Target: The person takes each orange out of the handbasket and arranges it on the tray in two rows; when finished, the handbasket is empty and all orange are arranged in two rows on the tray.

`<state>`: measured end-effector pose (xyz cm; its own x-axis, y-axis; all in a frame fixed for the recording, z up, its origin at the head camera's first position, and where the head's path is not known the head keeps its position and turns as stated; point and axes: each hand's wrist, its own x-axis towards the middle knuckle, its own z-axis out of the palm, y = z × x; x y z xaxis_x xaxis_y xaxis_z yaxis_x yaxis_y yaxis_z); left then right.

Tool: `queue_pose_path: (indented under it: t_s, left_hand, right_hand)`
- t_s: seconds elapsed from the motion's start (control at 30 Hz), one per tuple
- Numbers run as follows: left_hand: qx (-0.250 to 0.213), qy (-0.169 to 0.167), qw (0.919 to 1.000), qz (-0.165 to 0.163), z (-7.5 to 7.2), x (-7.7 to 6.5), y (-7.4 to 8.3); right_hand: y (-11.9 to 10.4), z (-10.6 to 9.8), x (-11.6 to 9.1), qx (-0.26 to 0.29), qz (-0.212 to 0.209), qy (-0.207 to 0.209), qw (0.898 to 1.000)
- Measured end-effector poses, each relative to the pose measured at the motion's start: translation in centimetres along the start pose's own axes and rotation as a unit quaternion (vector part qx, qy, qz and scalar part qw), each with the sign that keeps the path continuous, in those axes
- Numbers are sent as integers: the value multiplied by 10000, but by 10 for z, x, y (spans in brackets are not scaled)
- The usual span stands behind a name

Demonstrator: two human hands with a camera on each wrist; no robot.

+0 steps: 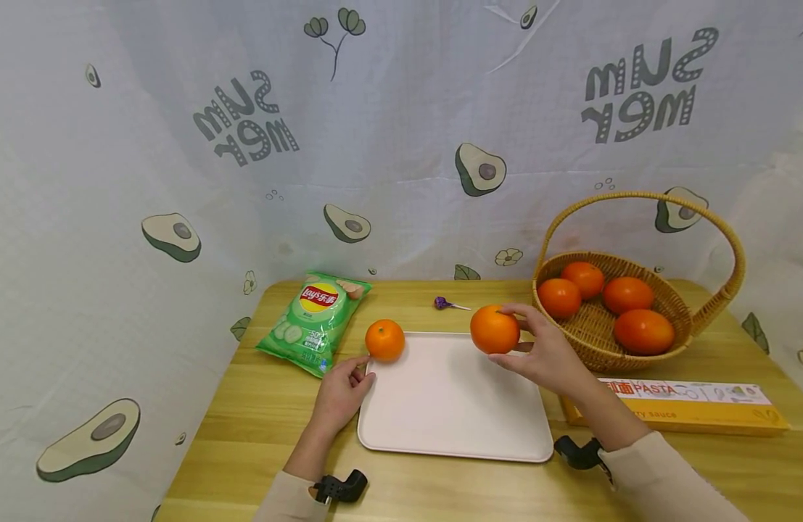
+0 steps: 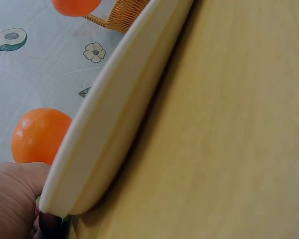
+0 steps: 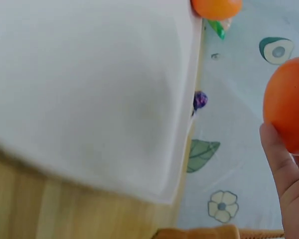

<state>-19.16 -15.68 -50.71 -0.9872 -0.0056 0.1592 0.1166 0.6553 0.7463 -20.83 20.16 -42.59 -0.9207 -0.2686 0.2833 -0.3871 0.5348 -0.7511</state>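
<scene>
A pale rectangular tray lies on the wooden table. My left hand grips its left rim, the thumb on the edge in the left wrist view and the other fingers partly hidden beneath. One orange sits in the tray's far left corner, just beyond that hand. Above the tray's far right part, my right hand holds another orange between thumb and fingers. The same orange shows at the right edge of the right wrist view, clear of the tray.
A wicker basket with a tall handle and several orange-red fruits stands at the back right. Before it lies a pasta box. A green chip bag is at the back left, a purple lollipop behind the tray. Patterned cloth hangs behind.
</scene>
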Motion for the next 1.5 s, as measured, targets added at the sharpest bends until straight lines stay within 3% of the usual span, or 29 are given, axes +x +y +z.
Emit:
queue_pose_path:
  t_s: [0.53, 0.83, 1.5]
  left_hand:
    - [5, -20, 10000, 30, -1, 1, 0]
    - [-52, -5, 10000, 81, -2, 1, 1]
    - [-19, -55, 10000, 24, -3, 0, 3]
  right_hand:
    - [8, 44, 17, 698, 643, -413, 9946]
    - [3, 58, 30, 507, 885, -637, 9927]
    - [9, 75, 48, 328, 859, -983, 9909]
